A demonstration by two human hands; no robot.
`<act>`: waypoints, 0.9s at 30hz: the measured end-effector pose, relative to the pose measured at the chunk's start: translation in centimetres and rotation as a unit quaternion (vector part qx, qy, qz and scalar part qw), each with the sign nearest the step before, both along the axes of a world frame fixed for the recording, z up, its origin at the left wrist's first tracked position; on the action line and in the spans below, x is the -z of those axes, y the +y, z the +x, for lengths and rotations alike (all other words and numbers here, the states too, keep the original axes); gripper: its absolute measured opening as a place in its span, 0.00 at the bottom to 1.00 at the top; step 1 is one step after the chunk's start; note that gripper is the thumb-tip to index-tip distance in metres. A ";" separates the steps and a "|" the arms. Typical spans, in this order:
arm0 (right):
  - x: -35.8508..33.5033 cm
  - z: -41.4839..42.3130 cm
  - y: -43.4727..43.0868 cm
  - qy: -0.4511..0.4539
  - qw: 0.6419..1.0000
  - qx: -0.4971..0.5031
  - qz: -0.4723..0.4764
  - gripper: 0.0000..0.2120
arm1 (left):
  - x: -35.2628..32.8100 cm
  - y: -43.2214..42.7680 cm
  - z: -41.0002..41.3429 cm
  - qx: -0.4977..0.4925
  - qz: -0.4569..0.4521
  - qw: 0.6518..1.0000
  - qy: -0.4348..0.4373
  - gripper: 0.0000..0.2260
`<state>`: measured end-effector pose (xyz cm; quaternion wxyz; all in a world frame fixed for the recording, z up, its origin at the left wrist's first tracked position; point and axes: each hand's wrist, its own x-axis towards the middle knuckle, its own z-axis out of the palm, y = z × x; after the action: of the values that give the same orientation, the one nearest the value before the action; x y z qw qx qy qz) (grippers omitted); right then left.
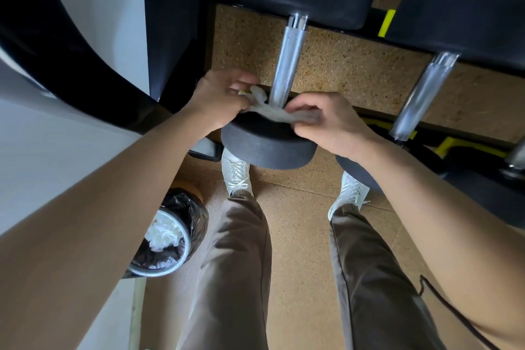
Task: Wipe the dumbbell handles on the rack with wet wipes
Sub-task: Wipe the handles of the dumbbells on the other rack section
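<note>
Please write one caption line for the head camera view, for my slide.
Both hands, left hand and right hand, hold a wet wipe beside a dumbbell handle.

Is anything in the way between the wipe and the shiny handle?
No. The wet wipe, held by the left hand and right hand, sits right beside the handle, nothing between.

You've got both forearms bare right up to the frame edge, no sleeves showing, and nothing on the left hand (220, 99) or right hand (331, 122): no rings, no watch, no gloves. Down below you're in loose grey-brown trousers (235, 264), creased along the legs and gathered at the ankles, with a darker seam line running down the right leg. On your feet, white lace-up sneakers (237, 176), laces tied in a bow on the left one.
</note>
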<state>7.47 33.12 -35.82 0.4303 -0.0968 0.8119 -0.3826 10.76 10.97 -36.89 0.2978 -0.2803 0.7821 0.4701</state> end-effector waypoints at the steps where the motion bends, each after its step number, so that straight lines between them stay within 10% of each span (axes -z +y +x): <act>1: 0.1 -0.2 0.2 0.023 0.999 -0.026 0.014 0.10 | -0.2 0.1 -0.2 -0.018 0.011 1.000 0.000 0.21; 5: 1.1 -1.6 2.5 0.097 0.987 0.087 0.096 0.05 | -0.5 0.4 -1.6 -0.137 0.049 0.989 0.008 0.22; 10: 0.9 -4.0 3.3 -0.062 0.925 0.374 0.010 0.13 | -0.2 1.4 -4.0 -0.158 0.069 0.985 0.015 0.13; 17: 0.7 -6.1 -2.9 -0.157 0.885 0.419 -0.129 0.05 | 1.7 3.2 -6.7 -0.228 0.173 0.953 -0.104 0.12; 22: 1.6 -5.7 -4.0 -0.298 0.789 0.498 -0.201 0.06 | 1.3 4.0 -8.0 -0.289 0.346 0.884 -0.121 0.22; 27: 2.0 -6.1 -4.4 -0.337 0.758 0.520 -0.204 0.07 | 0.7 4.7 -7.8 -0.388 0.324 0.859 -0.081 0.10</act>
<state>1.37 28.71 -37.82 0.3814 0.3898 0.4429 -0.7117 2.95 15.65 -37.63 0.2271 -0.4858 0.3866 0.7503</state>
